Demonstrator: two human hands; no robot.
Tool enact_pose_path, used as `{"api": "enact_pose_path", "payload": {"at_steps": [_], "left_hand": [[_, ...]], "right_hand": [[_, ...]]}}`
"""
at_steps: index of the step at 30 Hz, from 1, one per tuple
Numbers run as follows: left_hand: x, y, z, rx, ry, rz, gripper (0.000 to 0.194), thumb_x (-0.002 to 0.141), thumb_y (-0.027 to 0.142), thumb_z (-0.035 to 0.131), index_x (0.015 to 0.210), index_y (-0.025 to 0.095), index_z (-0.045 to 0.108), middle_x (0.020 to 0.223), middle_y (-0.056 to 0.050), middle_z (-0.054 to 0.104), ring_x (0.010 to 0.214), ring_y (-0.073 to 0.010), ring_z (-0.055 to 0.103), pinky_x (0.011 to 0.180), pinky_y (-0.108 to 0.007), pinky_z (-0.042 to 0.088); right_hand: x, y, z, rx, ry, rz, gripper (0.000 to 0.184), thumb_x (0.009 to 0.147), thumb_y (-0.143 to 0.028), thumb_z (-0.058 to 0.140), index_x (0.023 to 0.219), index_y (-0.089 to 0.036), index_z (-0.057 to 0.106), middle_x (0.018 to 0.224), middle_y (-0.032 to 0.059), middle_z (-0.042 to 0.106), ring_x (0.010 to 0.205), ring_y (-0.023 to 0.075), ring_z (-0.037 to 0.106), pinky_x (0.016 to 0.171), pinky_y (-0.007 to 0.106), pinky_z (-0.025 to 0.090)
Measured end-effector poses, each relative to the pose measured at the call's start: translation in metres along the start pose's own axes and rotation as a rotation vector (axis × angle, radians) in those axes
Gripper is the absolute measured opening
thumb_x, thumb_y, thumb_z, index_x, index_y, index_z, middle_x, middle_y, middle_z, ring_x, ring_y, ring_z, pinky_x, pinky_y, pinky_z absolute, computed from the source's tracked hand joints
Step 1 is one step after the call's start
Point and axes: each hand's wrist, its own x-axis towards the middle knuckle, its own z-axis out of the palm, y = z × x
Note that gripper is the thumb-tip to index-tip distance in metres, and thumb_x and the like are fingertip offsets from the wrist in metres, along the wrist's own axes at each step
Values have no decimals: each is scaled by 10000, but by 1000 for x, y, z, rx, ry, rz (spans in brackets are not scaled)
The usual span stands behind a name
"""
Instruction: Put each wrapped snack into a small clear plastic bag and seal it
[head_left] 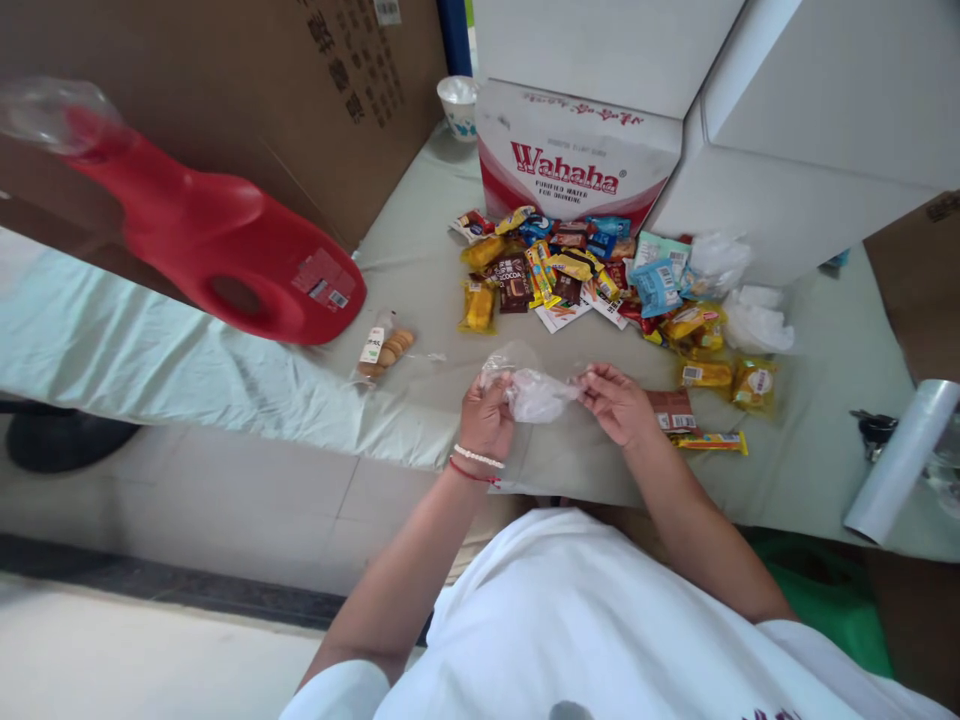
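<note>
A crumpled clear plastic bag is stretched between my two hands above the front part of the covered table. My left hand grips its left side, fingers closed. On the other side, my right hand pinches the bag's thin right end. Behind my hands lies a heap of wrapped snacks, among them brown cocoa packets and yellow-wrapped cakes. A pack of round biscuits sits to the left of the bag. Close to my right wrist are a brown packet and a yellow snack stick.
A large red jug lies at the left before a brown carton. A white Wahaha box stands behind the snacks, with a paper cup beside it. Crumpled white plastic and a plastic film roll are on the right.
</note>
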Motion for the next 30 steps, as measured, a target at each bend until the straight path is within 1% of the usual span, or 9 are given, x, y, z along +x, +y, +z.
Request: {"api": "enact_pose_path", "payload": {"at_steps": [4, 7, 10, 13, 16, 20, 23, 27, 30], "left_hand": [[2, 3, -7, 135, -18, -132, 528, 547, 434, 959, 811, 196, 569, 664, 87, 615, 556, -75, 604, 491, -182, 478], [2, 11, -13, 229, -61, -226, 554, 580, 472, 945, 818, 206, 521, 602, 107, 552, 438, -48, 520, 339, -140, 276], [2, 23, -22, 253, -247, -452, 523, 649, 451, 924, 800, 210, 485, 539, 116, 487, 336, -11, 358, 314, -150, 117], [2, 31, -28, 268, -435, -627, 479, 711, 437, 895, 783, 211, 479, 504, 127, 426, 321, -2, 260, 328, -157, 115], [1, 26, -26, 294, -390, -458, 454, 697, 421, 905, 782, 197, 519, 566, 96, 485, 427, -28, 405, 391, -152, 248], [1, 13, -13, 251, -205, -85, 415, 680, 421, 906, 805, 192, 583, 793, 32, 642, 757, -93, 610, 676, -193, 476], [3, 5, -7, 213, -139, 44, 452, 722, 496, 871, 810, 222, 523, 739, 59, 607, 701, -94, 595, 672, -220, 484], [7, 0, -6, 299, -54, 20, 533, 753, 630, 810, 829, 262, 432, 518, 141, 384, 386, -55, 321, 431, -216, 327], [9, 1, -9, 310, -11, 7, 539, 765, 646, 796, 859, 269, 422, 527, 139, 407, 371, -47, 296, 397, -208, 274]], "right_hand": [[13, -3, -3, -38, 163, -179, 391, 686, -337, 852, 900, -256, 534, 768, -70, 622, 706, 135, 697, 612, 257, 580], [22, -10, -4, -218, 291, -336, 354, 774, -406, 761, 950, -274, 482, 773, -90, 592, 519, 85, 600, 426, 191, 438], [32, -20, -11, -413, 316, -421, 290, 836, -413, 706, 963, -277, 483, 711, -92, 587, 418, 69, 490, 369, 189, 321], [39, -30, -19, -459, 319, -369, 296, 836, -428, 731, 937, -273, 499, 583, -99, 548, 375, 74, 394, 358, 194, 236], [33, -37, -23, -318, 205, -88, 388, 793, -542, 772, 932, -257, 549, 605, -58, 624, 371, 66, 352, 351, 189, 188], [8, -37, -26, -221, -140, 166, 612, 610, -374, 939, 1151, -254, 678, 862, 7, 755, 534, 82, 545, 460, 185, 409], [0, -32, -30, -250, -121, 149, 583, 525, -240, 964, 1064, -228, 743, 898, 15, 756, 677, 115, 642, 535, 188, 473], [7, -29, -31, -143, 26, -16, 364, 588, -311, 941, 853, -211, 712, 754, -16, 684, 632, 93, 585, 550, 191, 481], [11, -29, -30, -58, 47, -52, 372, 651, -423, 917, 833, -230, 656, 768, -19, 659, 707, 120, 613, 651, 245, 551]]}}
